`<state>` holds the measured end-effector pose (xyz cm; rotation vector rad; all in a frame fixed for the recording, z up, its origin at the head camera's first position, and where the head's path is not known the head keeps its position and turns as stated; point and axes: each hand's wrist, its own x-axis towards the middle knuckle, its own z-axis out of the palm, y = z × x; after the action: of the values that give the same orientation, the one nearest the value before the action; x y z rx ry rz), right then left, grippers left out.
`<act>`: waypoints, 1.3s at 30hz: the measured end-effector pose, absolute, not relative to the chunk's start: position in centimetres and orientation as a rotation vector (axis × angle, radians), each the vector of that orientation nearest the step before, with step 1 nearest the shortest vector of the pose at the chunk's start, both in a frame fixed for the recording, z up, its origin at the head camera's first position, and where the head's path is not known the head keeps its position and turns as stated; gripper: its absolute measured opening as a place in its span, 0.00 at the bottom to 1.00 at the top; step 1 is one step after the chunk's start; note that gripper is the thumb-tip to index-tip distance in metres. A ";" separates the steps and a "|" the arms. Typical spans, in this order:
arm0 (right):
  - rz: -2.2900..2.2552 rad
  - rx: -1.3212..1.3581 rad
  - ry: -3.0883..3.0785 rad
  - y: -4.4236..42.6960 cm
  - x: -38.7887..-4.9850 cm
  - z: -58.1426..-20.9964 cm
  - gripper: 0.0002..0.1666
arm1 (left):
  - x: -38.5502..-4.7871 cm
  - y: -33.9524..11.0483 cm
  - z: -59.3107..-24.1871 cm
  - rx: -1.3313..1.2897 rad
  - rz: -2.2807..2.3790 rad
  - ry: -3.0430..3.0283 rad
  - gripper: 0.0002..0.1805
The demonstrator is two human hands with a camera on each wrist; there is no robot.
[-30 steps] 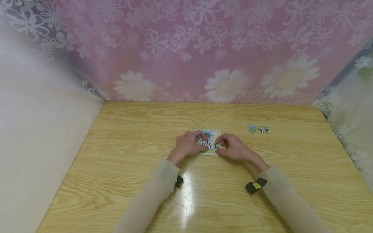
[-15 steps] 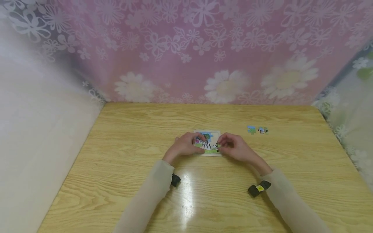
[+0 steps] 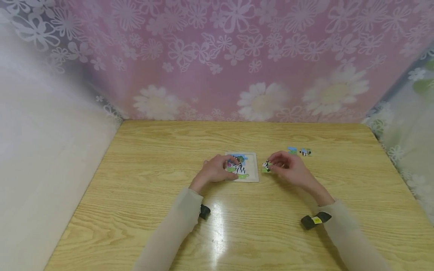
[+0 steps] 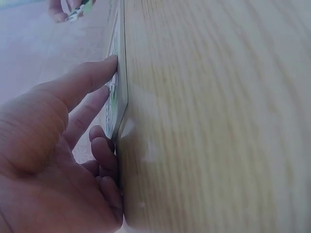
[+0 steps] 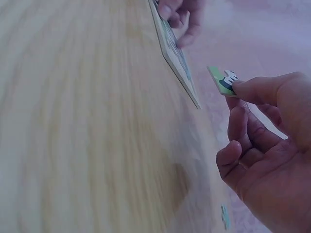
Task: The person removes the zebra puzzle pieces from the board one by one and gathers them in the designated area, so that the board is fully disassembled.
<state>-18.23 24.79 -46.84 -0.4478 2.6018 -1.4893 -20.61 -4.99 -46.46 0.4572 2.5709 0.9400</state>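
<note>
Your right hand pinches the striped piece between fingertips; grip lightly. Your left hand, fingers extended, touches the board beneath; steady it.

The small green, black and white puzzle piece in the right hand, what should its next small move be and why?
Probably bring the small green, black and white puzzle piece left over the square, pale-rimmed puzzle tray: the right hand pinches it clear of the tray, whose right side is bare, while the left hand touches the left side.
</note>
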 end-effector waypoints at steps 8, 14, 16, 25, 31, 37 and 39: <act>-1.561 -0.438 2.633 27.7 -18.1 -46.5 0.11 | -20.5 -5.1 -46.4 0.466 0.931 2.566 0.22; -1.516 -0.374 2.706 29.7 -18.2 -46.3 0.13 | -20.4 -5.1 -46.4 0.456 0.937 2.565 0.22; -1.498 -0.354 2.728 30.4 -18.3 -46.3 0.13 | -20.4 -5.1 -46.4 0.452 0.936 2.565 0.21; -1.469 -0.314 2.791 33.7 -18.9 -46.3 0.15 | -20.5 -5.1 -46.4 0.454 0.932 2.564 0.21; -1.481 -0.191 2.803 35.7 -19.4 -46.5 0.17 | -20.5 -5.1 -46.3 0.464 0.940 2.566 0.21; -1.511 -0.128 2.794 37.3 -19.7 -46.6 0.17 | -20.5 -5.1 -46.2 0.478 0.960 2.562 0.22; -1.525 -0.112 2.796 37.8 -19.8 -46.7 0.17 | -20.5 -5.1 -46.2 0.475 0.965 2.559 0.22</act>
<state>-19.78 37.83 -46.70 -0.1124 2.7956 -1.5246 -20.46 -5.08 -46.20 0.4752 2.5587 0.9654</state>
